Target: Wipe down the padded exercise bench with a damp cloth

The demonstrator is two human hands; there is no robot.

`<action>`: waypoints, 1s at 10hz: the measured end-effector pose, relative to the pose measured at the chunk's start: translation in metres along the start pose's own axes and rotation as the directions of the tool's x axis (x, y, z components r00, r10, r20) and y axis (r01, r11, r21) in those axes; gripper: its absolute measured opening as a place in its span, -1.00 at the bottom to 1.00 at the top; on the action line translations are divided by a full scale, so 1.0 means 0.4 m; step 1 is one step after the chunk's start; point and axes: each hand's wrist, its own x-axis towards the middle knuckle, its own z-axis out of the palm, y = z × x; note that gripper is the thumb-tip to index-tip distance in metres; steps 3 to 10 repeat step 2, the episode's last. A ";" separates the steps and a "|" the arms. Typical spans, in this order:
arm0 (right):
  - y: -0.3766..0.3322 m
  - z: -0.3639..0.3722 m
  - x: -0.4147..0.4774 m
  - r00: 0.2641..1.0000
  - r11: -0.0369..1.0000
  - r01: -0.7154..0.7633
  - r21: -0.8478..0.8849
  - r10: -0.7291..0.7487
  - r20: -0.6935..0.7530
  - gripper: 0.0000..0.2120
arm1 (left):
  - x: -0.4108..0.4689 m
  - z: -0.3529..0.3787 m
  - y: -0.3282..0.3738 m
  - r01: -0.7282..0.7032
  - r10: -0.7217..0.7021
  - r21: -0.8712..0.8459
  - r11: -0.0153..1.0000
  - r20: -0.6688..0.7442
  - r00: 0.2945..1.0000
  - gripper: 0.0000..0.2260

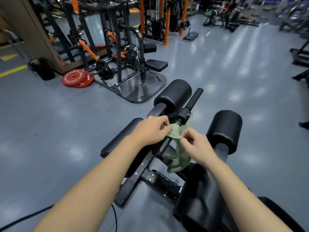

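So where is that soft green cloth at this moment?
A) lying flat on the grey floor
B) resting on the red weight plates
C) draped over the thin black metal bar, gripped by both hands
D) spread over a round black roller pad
C: the soft green cloth hangs over the thin black metal bar, and the left hand and right hand both pinch it.

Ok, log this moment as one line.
state: cloth draped over bar | left hand: grips cloth | right hand: pinches cloth
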 end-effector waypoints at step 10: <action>0.031 -0.015 -0.018 0.988 0.987 0.094 -0.131 -0.077 0.131 -0.85 | 0.042 0.014 0.110 0.046 0.014 0.403 0.914 -0.144 0.990 -0.80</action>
